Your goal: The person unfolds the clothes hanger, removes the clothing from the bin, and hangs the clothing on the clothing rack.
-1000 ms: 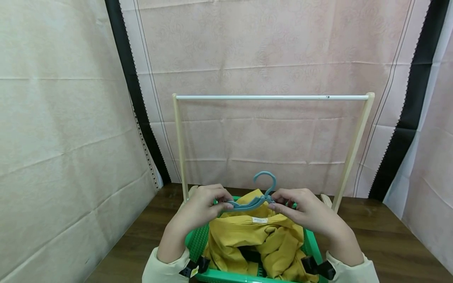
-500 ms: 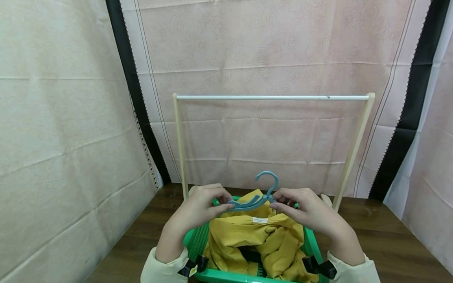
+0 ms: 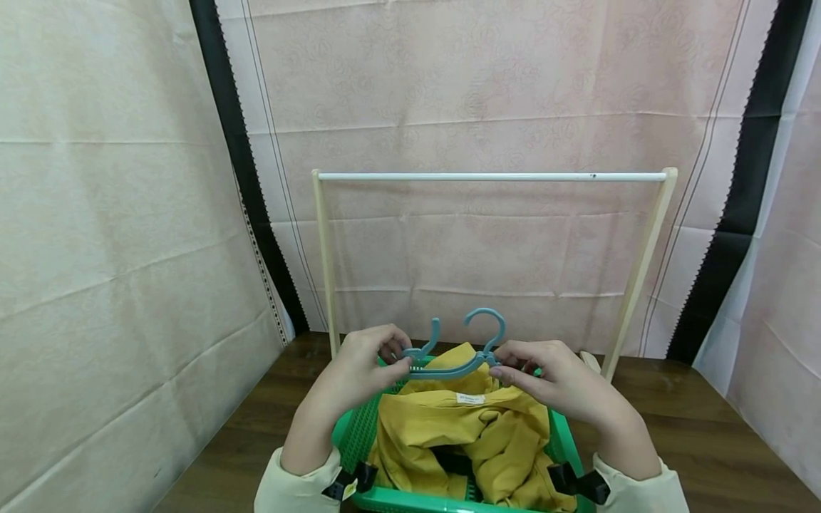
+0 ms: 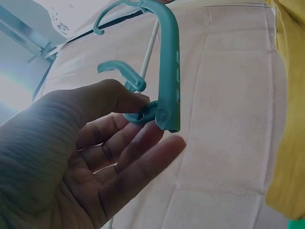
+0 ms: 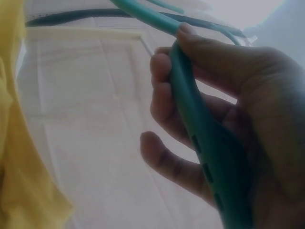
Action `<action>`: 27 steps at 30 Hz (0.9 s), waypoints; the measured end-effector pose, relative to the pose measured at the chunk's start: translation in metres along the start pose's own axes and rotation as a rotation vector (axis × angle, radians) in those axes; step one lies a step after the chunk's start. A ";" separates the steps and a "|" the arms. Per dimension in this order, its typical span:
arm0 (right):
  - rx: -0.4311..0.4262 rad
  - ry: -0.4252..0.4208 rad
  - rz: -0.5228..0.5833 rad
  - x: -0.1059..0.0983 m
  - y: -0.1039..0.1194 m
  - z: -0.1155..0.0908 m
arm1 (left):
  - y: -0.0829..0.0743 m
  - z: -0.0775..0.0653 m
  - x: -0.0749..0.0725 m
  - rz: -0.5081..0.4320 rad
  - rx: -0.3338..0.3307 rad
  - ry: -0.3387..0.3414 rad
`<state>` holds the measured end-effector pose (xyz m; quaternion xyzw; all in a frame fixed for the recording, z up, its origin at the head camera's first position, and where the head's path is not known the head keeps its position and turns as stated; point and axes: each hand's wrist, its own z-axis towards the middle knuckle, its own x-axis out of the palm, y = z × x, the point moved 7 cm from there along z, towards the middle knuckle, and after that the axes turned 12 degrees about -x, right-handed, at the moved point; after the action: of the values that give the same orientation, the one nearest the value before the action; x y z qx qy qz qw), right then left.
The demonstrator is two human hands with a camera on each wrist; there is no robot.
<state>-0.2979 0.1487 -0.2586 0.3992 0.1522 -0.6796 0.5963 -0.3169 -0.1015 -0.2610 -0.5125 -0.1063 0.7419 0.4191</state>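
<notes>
A blue folding clothes hanger point(image 3: 449, 372) is held level over the heap of yellow clothing point(image 3: 423, 427), hook upward. My left hand point(image 3: 368, 363) pinches its left end between thumb and fingers; there a short hinged piece point(image 4: 121, 71) sticks up from the arm. At the base of the hook, my right hand point(image 3: 545, 370) grips the hanger between thumb and fingertips. In the right wrist view the hanger's slotted right arm point(image 5: 190, 100) runs down along the palm. The clothing has a white label point(image 3: 470, 399) at its collar.
The clothing lies in a green plastic basket point(image 3: 354, 438) on a dark wooden table point(image 3: 667, 427). Behind it stands a rack with a white crossbar point(image 3: 487, 177) and cream posts point(image 3: 641, 278). Pale fabric point(image 3: 500, 85) hangs at the back and sides.
My left hand has shifted slightly left and up at the hanger's end, and the short hinged piece has swung from lying along the arm to upright. My right hand stays about where it was.
</notes>
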 end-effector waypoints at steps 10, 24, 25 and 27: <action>0.081 0.001 -0.066 -0.006 -0.004 -0.005 | 0.010 0.000 -0.017 -0.060 -0.091 -0.129; 0.053 -0.043 -0.021 -0.014 -0.007 -0.011 | 0.005 -0.005 -0.029 -0.072 0.023 -0.161; 0.061 -0.034 -0.022 -0.014 -0.008 -0.011 | 0.002 -0.006 -0.031 -0.062 0.045 -0.205; 0.083 -0.001 -0.031 -0.010 -0.009 -0.011 | -0.009 -0.008 -0.032 -0.034 0.106 -0.286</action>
<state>-0.3024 0.1650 -0.2602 0.4207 0.1298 -0.6947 0.5688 -0.3012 -0.1216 -0.2379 -0.3768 -0.1343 0.8048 0.4385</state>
